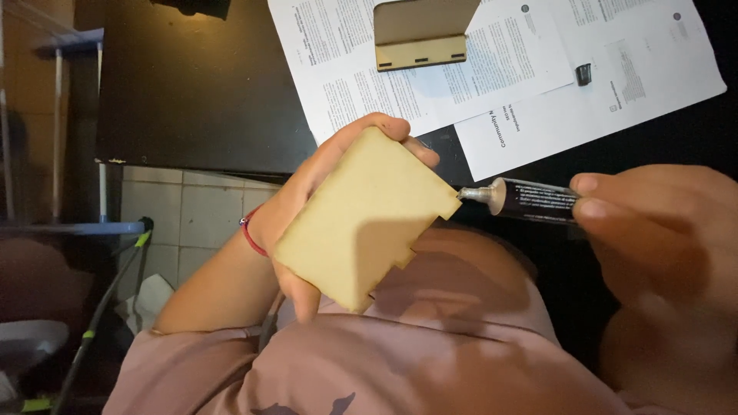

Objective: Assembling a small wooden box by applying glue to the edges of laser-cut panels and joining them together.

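Thin wooden panel [365, 219], pale tan, matte and smooth-faced, roughly rectangular with notched tabs cut along its right and lower edges; held tilted in midair over the lap, clear of the table [200, 84]. Left hand [307, 215] clamped on it from behind, fingertips curled over the top edge, thumb under the lower edge; red band at the wrist. Small dark tube [534, 201], cylindrical, with a silvery metal neck, pinched in the right hand [653, 230] between thumb and fingers, nozzle tip touching the panel's right tabbed edge. Beyond, on the dark table, white printed sheets [492, 69] overlapping toward the far right corner. Standing on them, a slotted wooden piece [423, 34], folded-looking. Near it, a small black cap [583, 74].
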